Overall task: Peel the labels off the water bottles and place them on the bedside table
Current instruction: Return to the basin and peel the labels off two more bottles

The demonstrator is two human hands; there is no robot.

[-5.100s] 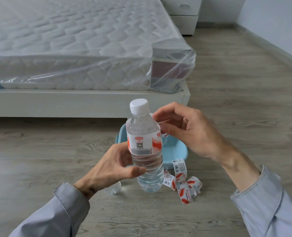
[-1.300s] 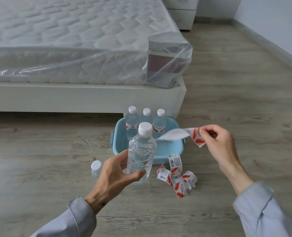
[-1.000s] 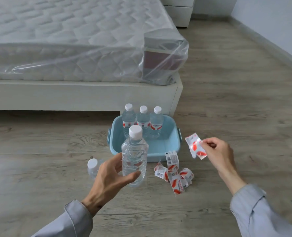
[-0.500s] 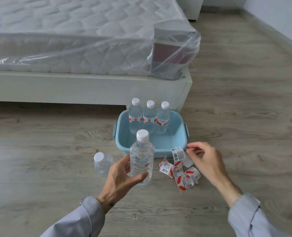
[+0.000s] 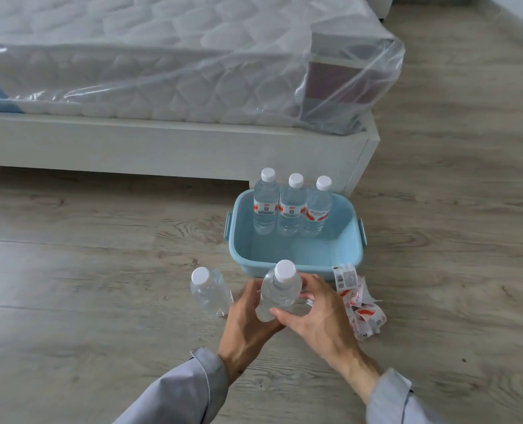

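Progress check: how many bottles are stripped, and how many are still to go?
Done: one bare bottle stands on the floor, with peeled labels piled beside the blue tub. In hand: the left hand and right hand grip a second bare bottle. Left: three labelled bottles in the tub; the bedside table is out of view.

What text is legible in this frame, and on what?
None reads cleanly.
Labelled bottles in the blue basin: red-and-white labels, print too blurred.
Peeled labels beside the basin: barcode and red lettering, too small to read.
Held bottle and bare bottle: no label, no text.
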